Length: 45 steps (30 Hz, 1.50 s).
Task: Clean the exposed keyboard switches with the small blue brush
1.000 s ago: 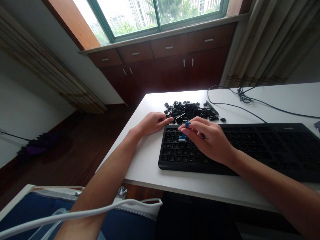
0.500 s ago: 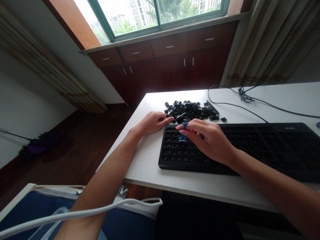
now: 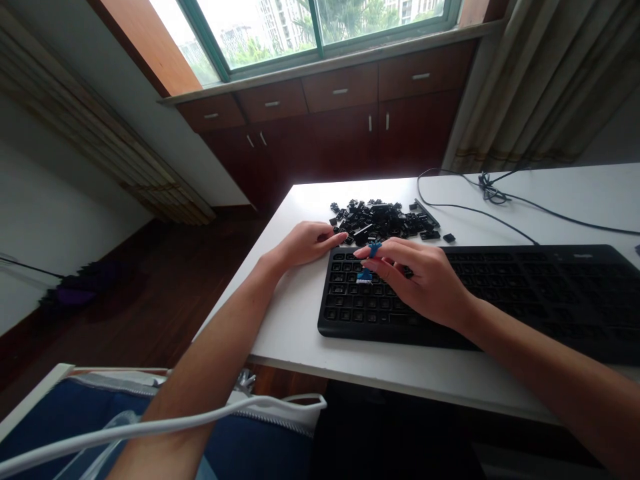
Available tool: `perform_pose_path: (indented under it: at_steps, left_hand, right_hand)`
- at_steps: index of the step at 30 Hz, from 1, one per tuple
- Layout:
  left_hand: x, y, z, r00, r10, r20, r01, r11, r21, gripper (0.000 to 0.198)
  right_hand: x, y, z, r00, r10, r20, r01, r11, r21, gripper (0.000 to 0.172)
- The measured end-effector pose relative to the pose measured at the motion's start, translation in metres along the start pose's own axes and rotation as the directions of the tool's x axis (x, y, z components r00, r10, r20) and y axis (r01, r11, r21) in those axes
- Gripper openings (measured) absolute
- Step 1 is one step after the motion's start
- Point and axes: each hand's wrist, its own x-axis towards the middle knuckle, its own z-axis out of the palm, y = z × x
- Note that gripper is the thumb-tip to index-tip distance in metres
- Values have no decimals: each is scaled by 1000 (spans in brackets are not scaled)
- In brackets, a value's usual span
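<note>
The right hand is positioned above the left end of a black keyboard. Its grip is clamped on a small blue brush, held between the thumb and the fingers. The brush's white bristles face down over the exposed key sockets; contact with the sockets cannot be confirmed from this view.

The left hand rests on the white surface, just beside the keyboard's far left corner, thumb extended towards a heap of loose black keycaps. Its fingers are largely hidden, so it cannot be determined whether this grip is apart or together.

The keyboard lies flat on the surface. The heap sits beyond its rear edge, with one long bar-shaped piece at the heap's right side and a single keycap lying apart from it. A thin black cable runs from the keyboard's rear and is bunched further back. Beyond the surface stands a reddish-brown cabinet beneath a window.
</note>
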Motion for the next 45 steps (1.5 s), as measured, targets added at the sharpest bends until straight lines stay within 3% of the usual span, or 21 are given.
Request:
perform_pose_path:
  at_steps: [14,21,25,28,31,34,37,41,45]
  left_hand:
    - [0,0,0,1000,-1,4,1,1000,-5,55]
    - [0,-2,1,1000,14,9,-14,1000,-3,55]
    - [0,0,1,1000,15,0,-15,1000,-9,54]
    - [0,0,0,1000,5,8,-5,1000,-6,54]
    - [0,1,0,1000,7,4,-7,1000,-5,54]
    - [0,1,0,1000,2,-1,-2,1000,-2,54]
    - [0,1,0,1000,-1,3,1,1000,-4,54]
    - [0,0,0,1000,8,-6,-8,1000,-8,54]
    - [0,0,1,1000,3,-3,-3,1000,-6,55]
  right_hand:
    - [2,-1,1,998,-34,51,35,999,-24,20]
    - [-1,1,0,979,-187,-78,178,978,-110,24]
    - [0,-2,0,983,-110,-148,93,989,-119,12]
    - [0,-1,1,992,-45,-120,32,994,-107,11]
    - [0,1,1,993,-62,-96,51,992,-112,14]
    - [2,1,0,985,-97,-145,76,987,-141,16]
    - [2,-1,0,985,-51,-167,33,993,-113,13]
    - [0,0,1,997,7,-82,-10,999,-34,15]
    - [1,2,2,995,-78,-65,73,995,-72,18]
